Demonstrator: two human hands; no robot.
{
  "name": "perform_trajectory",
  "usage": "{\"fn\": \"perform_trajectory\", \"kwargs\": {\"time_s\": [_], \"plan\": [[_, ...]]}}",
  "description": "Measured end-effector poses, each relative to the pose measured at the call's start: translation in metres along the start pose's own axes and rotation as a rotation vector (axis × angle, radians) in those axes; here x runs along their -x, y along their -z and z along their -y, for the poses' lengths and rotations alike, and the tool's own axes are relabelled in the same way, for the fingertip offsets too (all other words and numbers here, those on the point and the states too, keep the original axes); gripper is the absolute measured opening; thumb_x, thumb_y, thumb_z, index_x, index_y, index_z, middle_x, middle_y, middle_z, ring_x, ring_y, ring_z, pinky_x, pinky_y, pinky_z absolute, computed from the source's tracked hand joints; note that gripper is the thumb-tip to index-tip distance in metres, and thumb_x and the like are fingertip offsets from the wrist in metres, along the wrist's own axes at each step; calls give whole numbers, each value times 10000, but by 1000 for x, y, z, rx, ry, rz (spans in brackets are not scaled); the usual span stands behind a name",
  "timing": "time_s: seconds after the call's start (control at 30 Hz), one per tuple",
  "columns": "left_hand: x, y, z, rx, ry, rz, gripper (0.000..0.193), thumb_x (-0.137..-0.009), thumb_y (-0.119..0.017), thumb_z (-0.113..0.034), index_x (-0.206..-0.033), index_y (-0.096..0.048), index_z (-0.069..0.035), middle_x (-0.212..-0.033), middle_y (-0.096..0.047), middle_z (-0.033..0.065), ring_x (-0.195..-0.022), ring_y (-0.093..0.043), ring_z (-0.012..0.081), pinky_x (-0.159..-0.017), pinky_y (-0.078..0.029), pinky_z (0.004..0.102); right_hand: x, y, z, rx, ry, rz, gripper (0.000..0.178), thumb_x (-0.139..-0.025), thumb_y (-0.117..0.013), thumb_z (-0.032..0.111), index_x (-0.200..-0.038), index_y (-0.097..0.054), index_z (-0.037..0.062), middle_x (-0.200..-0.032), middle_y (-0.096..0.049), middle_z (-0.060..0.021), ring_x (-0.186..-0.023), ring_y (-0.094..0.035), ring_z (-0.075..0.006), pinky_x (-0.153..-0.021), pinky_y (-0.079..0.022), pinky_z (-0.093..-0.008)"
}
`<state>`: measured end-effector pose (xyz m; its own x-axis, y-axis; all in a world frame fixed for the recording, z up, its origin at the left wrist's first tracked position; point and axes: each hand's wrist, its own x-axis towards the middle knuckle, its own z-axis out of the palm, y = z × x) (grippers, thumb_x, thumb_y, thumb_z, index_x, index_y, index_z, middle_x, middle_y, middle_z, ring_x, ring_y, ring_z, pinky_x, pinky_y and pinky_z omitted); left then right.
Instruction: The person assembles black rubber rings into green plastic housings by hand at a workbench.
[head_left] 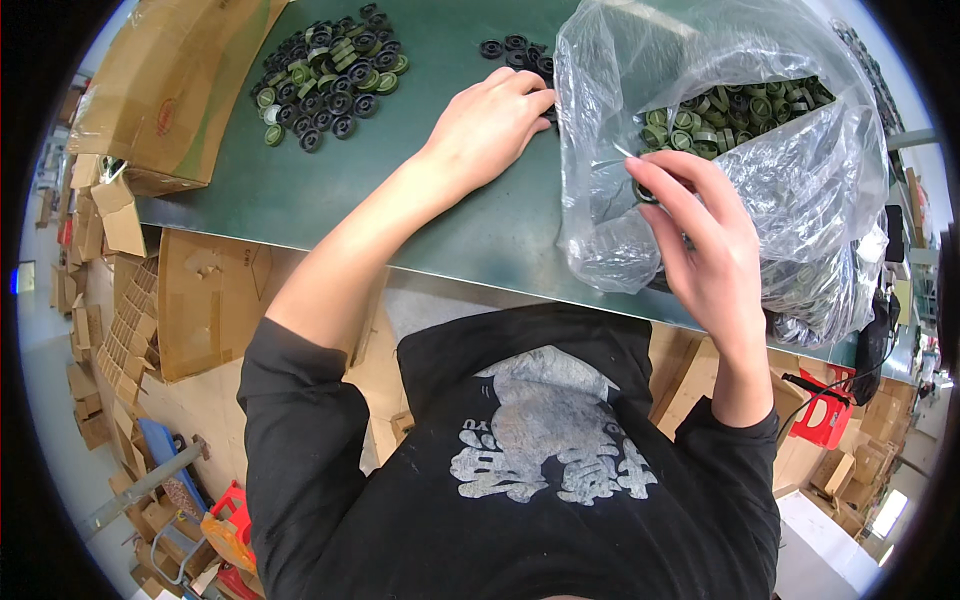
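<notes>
My right hand [705,225] is at the front of a clear plastic bag [600,215], its thumb and fingers pinching a small black wheel-like part [646,194]. A thin white streak shows by the fingertip; whether it is a glint I cannot tell. Many green and black round parts [735,115] fill the bag. On the green table [400,215], my left hand [490,125] rests with bent, closed fingers at the bag's left edge. Something dark shows at its fingertips, mostly hidden. Just beyond them lie several loose black wheel-like parts [516,48].
A larger heap of black and green round parts [335,80] lies at the table's far left. Beside it stands an open cardboard box [165,95], with another carton [210,300] below the table edge. Red stools [825,415] and more cartons are on the floor.
</notes>
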<state>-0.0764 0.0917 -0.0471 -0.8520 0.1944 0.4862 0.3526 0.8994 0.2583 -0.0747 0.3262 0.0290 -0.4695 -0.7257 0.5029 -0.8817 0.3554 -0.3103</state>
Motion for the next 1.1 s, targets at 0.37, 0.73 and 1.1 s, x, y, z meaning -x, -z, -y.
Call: {"fn": "perform_trajectory", "kwargs": {"time_s": [0.37,0.73,1.1], "plan": [[40,46,-18,196,199,-60,271,-829,-595,-33,-1095,-624,6,-1016,-661,112,-874,-649,242,-792,-515,298,56,-9,24,-739,43,-48,236,-750,-702,102,-931,-649,-40,-755,-639,-101,-648,-620,-232,-567,-487,-313],[120,54,-115,1435,769,-87,386,-882,-541,29,-1260,-475,72,-930,-615,84,-850,-655,194,-747,-542,287,69,-39,54,-919,-322,-11,416,-680,-701,-61,-1086,-610,-46,-883,-617,-128,-690,-589,-206,-579,-471,-268],[133,42,-136,1135,659,42,375,-818,-572,77,-1191,-555,40,-975,-671,127,-800,-642,126,-709,-496,219,77,-56,51,-630,-196,-132,502,-593,-753,-8,-1072,-605,-42,-876,-630,-116,-701,-591,-240,-603,-476,-308]]}}
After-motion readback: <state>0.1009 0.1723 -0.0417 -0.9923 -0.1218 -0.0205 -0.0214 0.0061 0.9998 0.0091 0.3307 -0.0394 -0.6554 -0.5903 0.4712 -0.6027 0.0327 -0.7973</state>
